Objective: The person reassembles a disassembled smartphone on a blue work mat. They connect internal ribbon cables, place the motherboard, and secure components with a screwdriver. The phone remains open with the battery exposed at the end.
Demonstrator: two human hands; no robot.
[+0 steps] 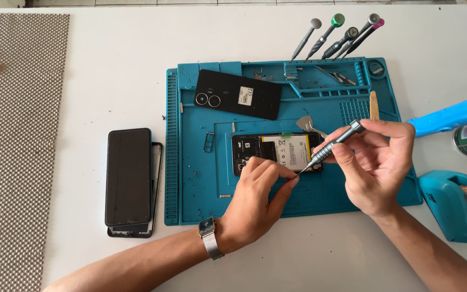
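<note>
Both hands are working low: left hand [260, 189] is pinching and steadying the thin, fragile opened phone [277, 153] by its edge, while right hand [371, 162] is gripping the slim screwdriver [333, 143].

On a blue silicone repair mat [201, 178] lies an opened black smartphone with a white battery [277, 152]. The left hand [258, 200] rests on its lower edge, fingers pinched. The right hand [377, 162] holds a slim grey metal precision screwdriver [331, 145], tip beside the left fingertips [293, 181]. A detached black rear cover [239, 93] lies above.
</note>
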